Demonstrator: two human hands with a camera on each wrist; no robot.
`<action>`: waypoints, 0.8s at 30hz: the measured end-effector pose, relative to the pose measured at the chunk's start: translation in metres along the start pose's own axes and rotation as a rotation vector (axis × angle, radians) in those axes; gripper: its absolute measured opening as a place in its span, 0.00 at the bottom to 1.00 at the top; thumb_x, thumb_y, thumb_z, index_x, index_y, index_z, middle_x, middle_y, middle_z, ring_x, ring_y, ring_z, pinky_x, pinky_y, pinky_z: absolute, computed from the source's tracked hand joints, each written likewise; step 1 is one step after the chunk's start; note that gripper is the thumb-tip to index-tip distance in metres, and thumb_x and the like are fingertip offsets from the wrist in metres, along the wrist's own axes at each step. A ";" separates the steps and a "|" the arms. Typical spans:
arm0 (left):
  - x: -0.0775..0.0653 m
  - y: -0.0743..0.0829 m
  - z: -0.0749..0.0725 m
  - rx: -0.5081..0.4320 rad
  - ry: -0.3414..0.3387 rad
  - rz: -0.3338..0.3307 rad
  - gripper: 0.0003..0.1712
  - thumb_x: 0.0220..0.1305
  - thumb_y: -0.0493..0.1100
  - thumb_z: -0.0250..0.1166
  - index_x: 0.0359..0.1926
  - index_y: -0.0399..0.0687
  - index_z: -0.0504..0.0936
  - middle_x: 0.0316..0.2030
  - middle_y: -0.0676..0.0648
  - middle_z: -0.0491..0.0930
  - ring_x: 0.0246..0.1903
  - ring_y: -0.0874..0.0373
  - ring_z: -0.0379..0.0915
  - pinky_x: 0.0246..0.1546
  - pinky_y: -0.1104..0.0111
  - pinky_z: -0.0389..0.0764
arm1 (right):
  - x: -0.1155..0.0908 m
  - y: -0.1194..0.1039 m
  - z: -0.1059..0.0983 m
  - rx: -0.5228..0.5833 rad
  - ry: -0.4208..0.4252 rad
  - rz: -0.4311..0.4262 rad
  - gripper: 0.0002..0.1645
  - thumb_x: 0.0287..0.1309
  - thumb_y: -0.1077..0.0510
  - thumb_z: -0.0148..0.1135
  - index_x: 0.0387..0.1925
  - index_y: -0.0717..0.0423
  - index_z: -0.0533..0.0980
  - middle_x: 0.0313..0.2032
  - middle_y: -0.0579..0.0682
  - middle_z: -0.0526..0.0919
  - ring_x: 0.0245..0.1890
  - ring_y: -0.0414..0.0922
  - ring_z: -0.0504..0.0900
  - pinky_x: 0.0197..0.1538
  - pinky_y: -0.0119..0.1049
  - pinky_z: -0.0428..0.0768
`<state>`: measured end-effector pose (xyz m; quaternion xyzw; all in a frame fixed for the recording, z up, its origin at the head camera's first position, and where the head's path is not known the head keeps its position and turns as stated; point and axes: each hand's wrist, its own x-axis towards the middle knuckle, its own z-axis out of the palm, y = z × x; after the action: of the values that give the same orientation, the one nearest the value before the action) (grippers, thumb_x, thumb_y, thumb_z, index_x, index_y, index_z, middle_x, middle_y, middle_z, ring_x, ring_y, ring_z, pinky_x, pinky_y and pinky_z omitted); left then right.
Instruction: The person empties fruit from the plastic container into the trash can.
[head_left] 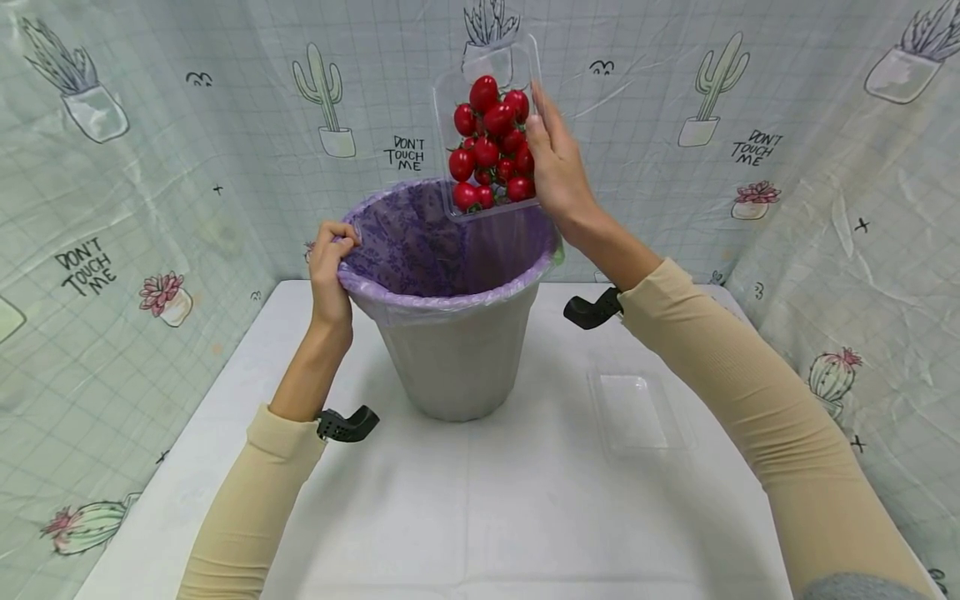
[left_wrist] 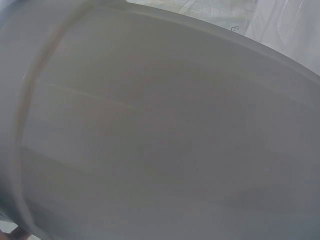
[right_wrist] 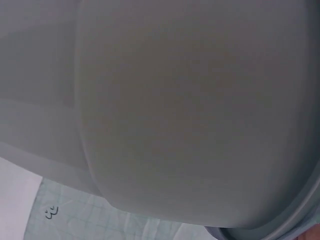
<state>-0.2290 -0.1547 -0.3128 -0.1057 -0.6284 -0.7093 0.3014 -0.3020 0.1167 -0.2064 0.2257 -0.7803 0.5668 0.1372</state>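
Observation:
In the head view, my right hand (head_left: 558, 171) holds a clear plastic container (head_left: 489, 57) by its right side, thumb in front. Red cherry tomatoes (head_left: 486, 152) fill much of it. The container is tipped steeply, its open side facing me, over the back of a light grey trash bin (head_left: 457, 358). A purple patterned bag (head_left: 408, 237) lines the bin and folds over its rim. At the rim's left, my left hand (head_left: 330, 258) grips the edge. Both wrist views are mostly filled by the bin's outer wall (left_wrist: 170, 120) (right_wrist: 190, 115); the hands barely show there.
A clear plastic lid or shallow tray (head_left: 637, 412) lies on the white table (head_left: 465, 517), right of the bin. Patterned cloth (head_left: 622, 117) with cactus drawings hangs behind and along both sides. Dark wrist cameras (head_left: 348, 425) jut inward from the cuffs.

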 end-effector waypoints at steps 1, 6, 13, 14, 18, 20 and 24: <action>0.000 0.000 0.000 0.000 0.000 0.001 0.10 0.68 0.42 0.46 0.34 0.54 0.74 0.36 0.54 0.70 0.37 0.59 0.64 0.45 0.69 0.63 | 0.000 0.000 0.000 0.001 -0.001 -0.001 0.34 0.82 0.43 0.35 0.83 0.36 0.45 0.82 0.34 0.48 0.81 0.32 0.49 0.79 0.24 0.47; 0.000 -0.001 0.000 -0.003 0.001 0.006 0.10 0.68 0.42 0.46 0.34 0.54 0.74 0.35 0.54 0.70 0.37 0.59 0.64 0.45 0.69 0.63 | 0.000 0.000 0.000 0.011 -0.003 -0.021 0.34 0.82 0.43 0.35 0.83 0.37 0.45 0.82 0.36 0.48 0.81 0.32 0.48 0.78 0.23 0.48; 0.000 -0.001 0.001 -0.009 0.002 0.007 0.10 0.68 0.42 0.46 0.33 0.54 0.74 0.35 0.54 0.70 0.36 0.59 0.64 0.44 0.69 0.62 | 0.001 0.001 0.001 0.017 -0.006 -0.029 0.34 0.82 0.44 0.35 0.83 0.38 0.45 0.82 0.37 0.48 0.80 0.30 0.47 0.78 0.23 0.47; 0.000 -0.001 0.001 -0.009 0.002 0.007 0.10 0.68 0.42 0.46 0.33 0.54 0.74 0.35 0.54 0.70 0.37 0.59 0.64 0.44 0.69 0.62 | 0.001 0.001 0.001 0.014 -0.007 -0.025 0.34 0.82 0.44 0.35 0.83 0.38 0.45 0.82 0.36 0.48 0.80 0.30 0.47 0.78 0.23 0.47; 0.000 0.000 0.001 -0.007 0.003 0.006 0.10 0.68 0.42 0.45 0.34 0.54 0.74 0.35 0.54 0.70 0.37 0.59 0.64 0.45 0.69 0.62 | 0.000 0.001 0.001 0.008 -0.007 -0.013 0.34 0.82 0.44 0.35 0.83 0.37 0.46 0.82 0.36 0.48 0.80 0.29 0.46 0.78 0.22 0.46; 0.000 0.000 0.001 -0.003 0.003 0.008 0.10 0.68 0.42 0.45 0.34 0.54 0.74 0.35 0.54 0.70 0.37 0.59 0.64 0.45 0.69 0.62 | 0.000 0.002 0.001 0.012 -0.007 -0.010 0.34 0.82 0.44 0.36 0.83 0.37 0.46 0.82 0.36 0.49 0.79 0.28 0.46 0.77 0.22 0.46; 0.000 0.000 0.001 -0.001 0.002 0.007 0.10 0.68 0.42 0.45 0.34 0.54 0.74 0.35 0.54 0.70 0.37 0.59 0.64 0.45 0.69 0.63 | 0.000 0.002 0.001 0.025 -0.003 -0.014 0.34 0.82 0.45 0.37 0.83 0.38 0.47 0.81 0.36 0.50 0.79 0.27 0.47 0.77 0.21 0.46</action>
<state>-0.2291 -0.1539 -0.3130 -0.1074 -0.6271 -0.7087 0.3047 -0.3031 0.1160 -0.2085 0.2336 -0.7717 0.5754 0.1373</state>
